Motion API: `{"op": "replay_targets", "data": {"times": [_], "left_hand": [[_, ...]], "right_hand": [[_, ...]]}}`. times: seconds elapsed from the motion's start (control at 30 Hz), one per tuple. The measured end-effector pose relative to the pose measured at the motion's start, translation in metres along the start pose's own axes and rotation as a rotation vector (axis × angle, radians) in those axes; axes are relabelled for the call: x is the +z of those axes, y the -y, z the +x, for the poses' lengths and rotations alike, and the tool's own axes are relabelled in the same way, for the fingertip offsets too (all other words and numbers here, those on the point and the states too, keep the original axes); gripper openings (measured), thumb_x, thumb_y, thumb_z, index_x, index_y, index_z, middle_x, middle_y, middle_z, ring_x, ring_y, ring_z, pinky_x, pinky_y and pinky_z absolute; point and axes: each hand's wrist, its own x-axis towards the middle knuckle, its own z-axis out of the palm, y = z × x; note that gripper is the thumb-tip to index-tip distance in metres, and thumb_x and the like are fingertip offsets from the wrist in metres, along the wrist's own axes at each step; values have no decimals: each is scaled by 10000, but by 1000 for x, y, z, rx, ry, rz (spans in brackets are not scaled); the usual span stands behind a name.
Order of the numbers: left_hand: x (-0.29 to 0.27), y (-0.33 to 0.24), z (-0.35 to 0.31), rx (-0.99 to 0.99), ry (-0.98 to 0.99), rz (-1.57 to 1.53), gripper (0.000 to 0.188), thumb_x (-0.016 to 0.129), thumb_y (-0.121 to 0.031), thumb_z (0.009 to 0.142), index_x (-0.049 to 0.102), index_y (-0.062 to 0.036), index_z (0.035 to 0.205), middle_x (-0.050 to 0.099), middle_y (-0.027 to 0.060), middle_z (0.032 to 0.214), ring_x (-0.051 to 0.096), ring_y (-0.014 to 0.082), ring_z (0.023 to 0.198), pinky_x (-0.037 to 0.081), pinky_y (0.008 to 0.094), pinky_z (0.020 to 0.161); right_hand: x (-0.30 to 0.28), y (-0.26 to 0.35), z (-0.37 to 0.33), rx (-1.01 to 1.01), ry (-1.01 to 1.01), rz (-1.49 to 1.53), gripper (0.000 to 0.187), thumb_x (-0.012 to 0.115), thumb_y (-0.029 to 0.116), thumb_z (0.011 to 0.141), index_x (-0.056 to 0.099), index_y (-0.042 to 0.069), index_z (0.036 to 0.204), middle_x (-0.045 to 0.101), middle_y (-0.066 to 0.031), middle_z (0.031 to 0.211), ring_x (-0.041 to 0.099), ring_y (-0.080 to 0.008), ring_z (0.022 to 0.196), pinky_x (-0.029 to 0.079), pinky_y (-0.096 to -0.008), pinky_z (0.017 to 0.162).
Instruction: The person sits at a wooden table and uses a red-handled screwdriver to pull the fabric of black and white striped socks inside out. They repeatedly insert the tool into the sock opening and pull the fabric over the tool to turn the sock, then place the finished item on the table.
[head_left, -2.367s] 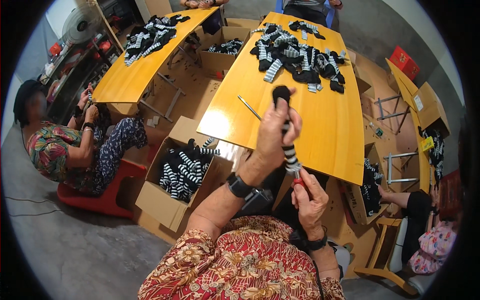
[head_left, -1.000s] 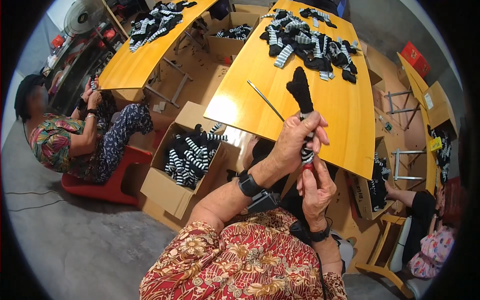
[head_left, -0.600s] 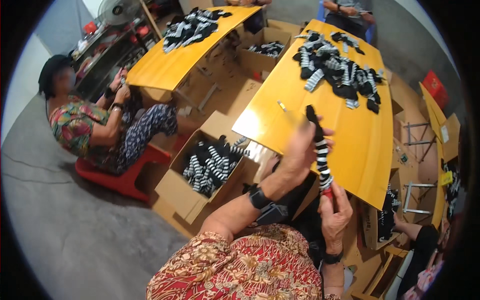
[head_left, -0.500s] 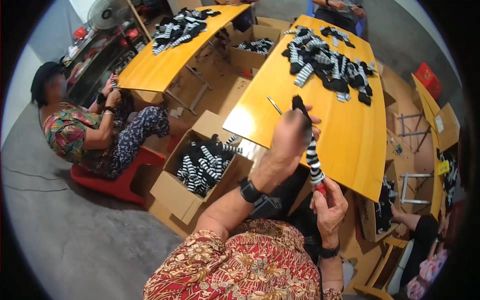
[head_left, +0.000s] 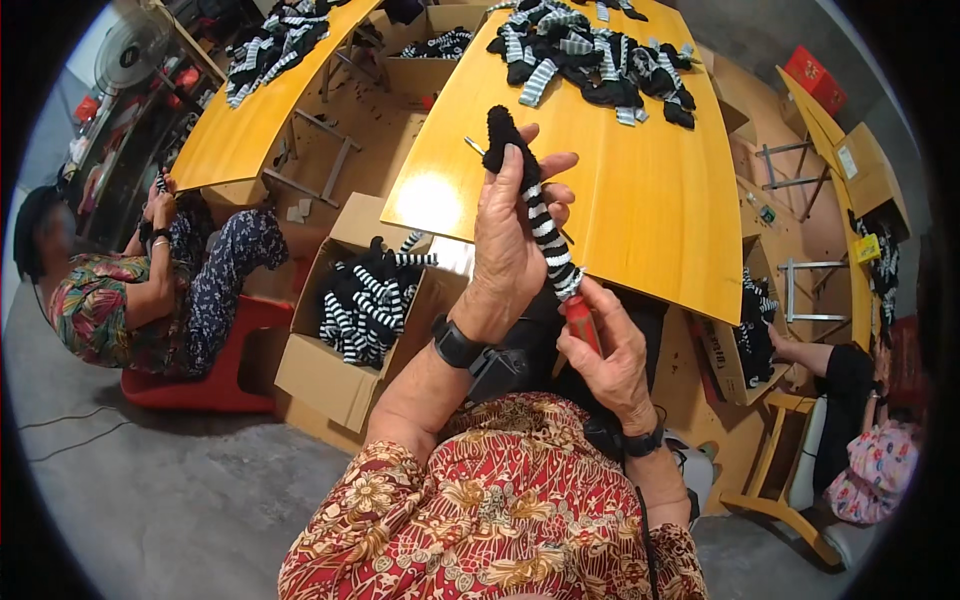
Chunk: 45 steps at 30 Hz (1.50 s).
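Over the near edge of the table, my left hand (head_left: 505, 245) holds a black-and-white striped knit sock-like piece (head_left: 545, 228), its thumb pressing the black end and its fingers apart behind. The black end points up and away; the striped part slants down to the right. My right hand (head_left: 615, 355) grips a red handle (head_left: 582, 322) at the lower opening of the knit piece. Anything of this tool inside the knit is hidden. Just beyond my left hand, a thin metal rod (head_left: 474, 147) shows, partly covered.
Striped knit pieces (head_left: 600, 60) are heaped on the yellow table (head_left: 640, 220). An open carton (head_left: 330, 395) of similar pieces stands left, another carton (head_left: 735, 350) right. A person (head_left: 110, 300) sits on a red stool (head_left: 210, 390); another person (head_left: 870, 460) is at right.
My view has shifted, so the table and cartons sit farther left and higher. Both hands still hold the knit piece and red handle; more of the handle and the left palm now shows.
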Motion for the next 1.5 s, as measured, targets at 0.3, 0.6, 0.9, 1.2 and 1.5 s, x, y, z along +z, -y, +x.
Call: {"op": "replay_targets", "data": {"times": [0.3, 0.6, 0.9, 1.2, 1.5], "left_hand": [[-27, -11, 16, 280, -143, 222, 147, 622, -285, 932, 612, -144, 971, 659, -54, 869, 603, 39, 735, 493, 197, 638], [-25, -21, 25, 415, -90, 514, 72, 645, -163, 915, 640, -100, 950, 645, -52, 842, 585, 22, 721, 461, 162, 601], [-23, -11, 18, 8, -11, 341, 155, 622, -97, 909, 623, -71, 1061, 660, -8, 960, 617, 67, 836, 487, 198, 681], [-22, -3, 13, -21, 50, 493, 131, 615, -167, 932, 647, -84, 1029, 689, 2, 907, 634, 42, 786, 492, 166, 637], [-26, -52, 18, 577, 307, 1181, 489, 614, -121, 901, 487, -129, 1374, 546, 64, 1266, 569, 187, 1096, 461, 355, 962]], "right_hand": [[-2, -1, -2, -289, -197, -268, 389, 631, -20, 786, 596, -26, 1174, 608, -132, 937, 596, -215, 781, 480, -296, 701], [2, 6, -9, -250, -221, -345, 394, 608, -47, 796, 590, -32, 1189, 608, -160, 959, 620, -260, 820, 505, -324, 726], [-17, 3, -5, -261, -213, -282, 374, 609, -45, 797, 591, -32, 1171, 616, -146, 956, 615, -234, 814, 491, -304, 727], [-6, 3, -5, -162, -253, -177, 364, 596, -33, 808, 592, -18, 1172, 600, -102, 928, 586, -188, 819, 468, -280, 756], [-45, -15, -15, 195, -92, 682, 372, 573, 72, 895, 554, -13, 1257, 647, -167, 892, 515, -88, 542, 396, -178, 449]]}}
